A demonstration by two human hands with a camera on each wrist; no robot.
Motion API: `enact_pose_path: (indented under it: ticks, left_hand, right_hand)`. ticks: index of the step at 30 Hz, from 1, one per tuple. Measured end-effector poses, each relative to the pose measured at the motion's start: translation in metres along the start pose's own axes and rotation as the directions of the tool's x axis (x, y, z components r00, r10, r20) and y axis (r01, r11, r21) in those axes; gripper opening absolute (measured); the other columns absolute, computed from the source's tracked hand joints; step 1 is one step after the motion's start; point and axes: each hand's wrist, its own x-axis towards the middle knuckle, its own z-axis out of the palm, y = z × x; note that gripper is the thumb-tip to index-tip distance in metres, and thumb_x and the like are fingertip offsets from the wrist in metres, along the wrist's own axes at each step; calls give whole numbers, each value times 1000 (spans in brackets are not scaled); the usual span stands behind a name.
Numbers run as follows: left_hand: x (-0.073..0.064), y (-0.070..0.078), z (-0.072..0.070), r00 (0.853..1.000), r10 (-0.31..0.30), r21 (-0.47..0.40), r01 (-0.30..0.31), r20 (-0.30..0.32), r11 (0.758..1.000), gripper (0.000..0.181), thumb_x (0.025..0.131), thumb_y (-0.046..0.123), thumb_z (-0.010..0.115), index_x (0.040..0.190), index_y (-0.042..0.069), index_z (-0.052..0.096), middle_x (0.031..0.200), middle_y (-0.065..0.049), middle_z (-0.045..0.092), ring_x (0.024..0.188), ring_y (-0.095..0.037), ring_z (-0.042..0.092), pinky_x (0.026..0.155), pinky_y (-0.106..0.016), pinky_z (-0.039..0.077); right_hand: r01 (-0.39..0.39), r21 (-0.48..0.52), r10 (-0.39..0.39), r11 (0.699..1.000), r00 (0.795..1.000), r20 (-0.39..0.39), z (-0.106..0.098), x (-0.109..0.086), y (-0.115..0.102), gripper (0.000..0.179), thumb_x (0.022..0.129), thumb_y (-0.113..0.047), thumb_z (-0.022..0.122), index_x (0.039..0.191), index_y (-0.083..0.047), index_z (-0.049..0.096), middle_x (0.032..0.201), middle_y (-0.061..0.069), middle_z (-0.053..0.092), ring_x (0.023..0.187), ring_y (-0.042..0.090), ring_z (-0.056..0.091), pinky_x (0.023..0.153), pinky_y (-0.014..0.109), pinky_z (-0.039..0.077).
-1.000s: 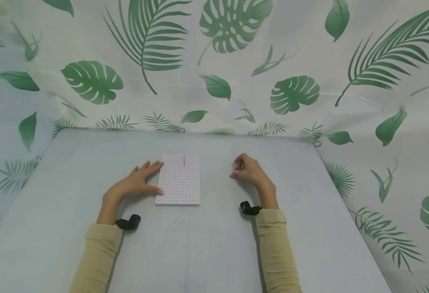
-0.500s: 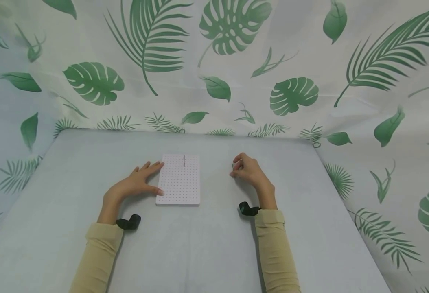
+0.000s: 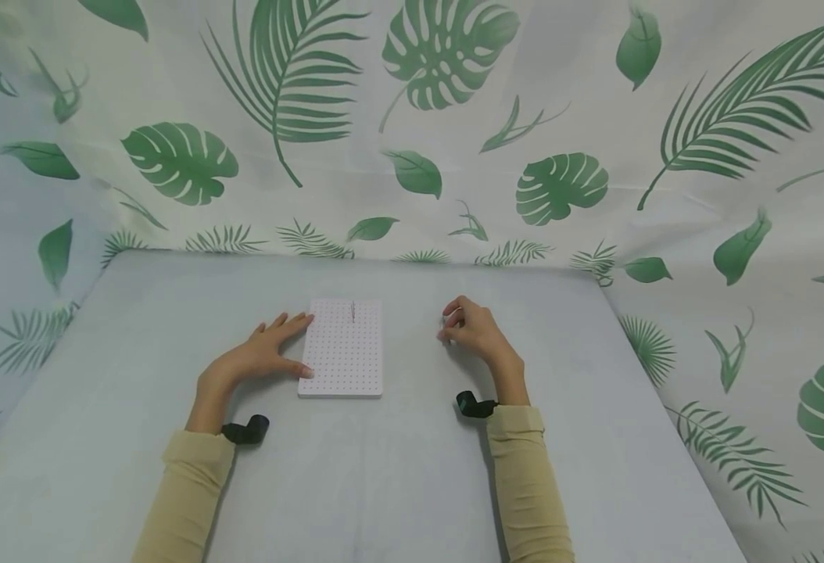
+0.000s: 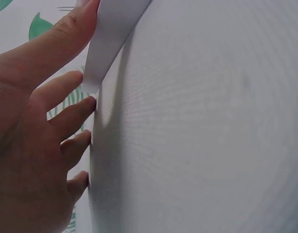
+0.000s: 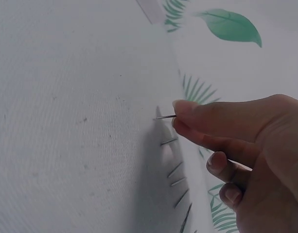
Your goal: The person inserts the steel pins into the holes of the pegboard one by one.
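Note:
A white pegboard [image 3: 342, 352] with rows of small holes lies on the table. My left hand [image 3: 260, 350] is spread at its left side, thumb and index fingertips on its edge. In the left wrist view, the thumb [image 4: 66, 41] meets the board's side wall [image 4: 107, 43]. A thin metal pin [image 3: 352, 312] stands upright near the board's far end. Right of the board, my right hand [image 3: 474, 328] pinches another thin metal pin [image 5: 166, 116] between thumb and index finger, close over the table. Several similar pins [image 5: 175, 170] lie in a row beneath that hand.
The white table [image 3: 412, 469] carries the board in its middle. Behind it hangs a white backdrop [image 3: 475, 172] printed with green leaves. A black wrist camera [image 3: 246, 430] sits on the left wrist and another black camera [image 3: 475, 405] on the right.
The right hand has shifted slightly left in the head view. The left hand and the board have stayed in place, apart from a slight drift of the whole head view.

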Motion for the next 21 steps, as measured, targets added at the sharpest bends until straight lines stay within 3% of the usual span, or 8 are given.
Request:
enact_pose_path:
  ticks: [10,16,21]
  left_hand:
    - [-1,1,-2,1000,4,3,-4,-9,1000,105,83,41,84,163,8,25,170,-23,15,158,-48,0,126,-65,-6]
    - [-1,1,-3,1000,9,4,-9,-19,1000,104,83,40,84,163,8,27,170,-23,16,157,-48,1,126,-65,-5]
    - [1,2,-1,1000,2,13,-2,-11,1000,104,83,42,83,163,9,27,170,-22,17,158,-48,1,127,-64,-4]
  right_hand:
    - [32,27,-32,999,999,-7,5,2,-7,33,88,-9,80,115,-4,63,98,14,75,84,24,66,70,31,52]
    - [95,27,-95,995,995,-7,13,5,-11,31,90,-10,77,116,-4,62,96,12,74,84,22,66,72,32,52]
    - [104,29,-103,994,994,-27,15,4,-14,28,90,-11,76,115,-5,63,95,9,74,85,21,67,72,31,52]
